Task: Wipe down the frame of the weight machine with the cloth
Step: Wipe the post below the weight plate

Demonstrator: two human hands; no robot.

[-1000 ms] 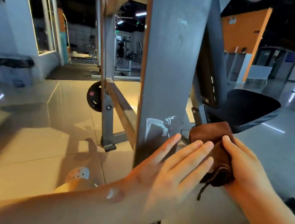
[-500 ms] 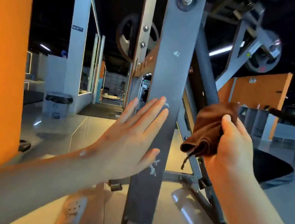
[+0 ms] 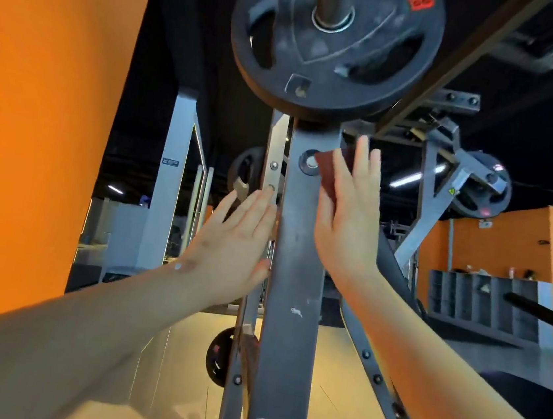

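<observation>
mid-wipe, at the upper end of the post. right hand (image 3: 345, 224) is flat with fingers straight, pressing the reddish-brown cloth (image 3: 329, 169) against the right edge of the grey painted steel upright (image 3: 294, 280) of the machine frame. cloth sits just beside the round bolt washer (image 3: 309, 162) and just under the big black weight plate (image 3: 335, 43). no clench or pinch visible: the cloth is pinned by palm and fingers and mostly hidden under the hand. left hand (image 3: 234, 239) lies flat and relaxed on the post's left edge, holding nothing; reads as bracing.

judgement: top of a stroke. next move calls for dragging the cloth down the front face with steady pressure, or working round the bolt. watch the knuckles against the plate above. chipped paint lower on the post could snag the cloth.
</observation>
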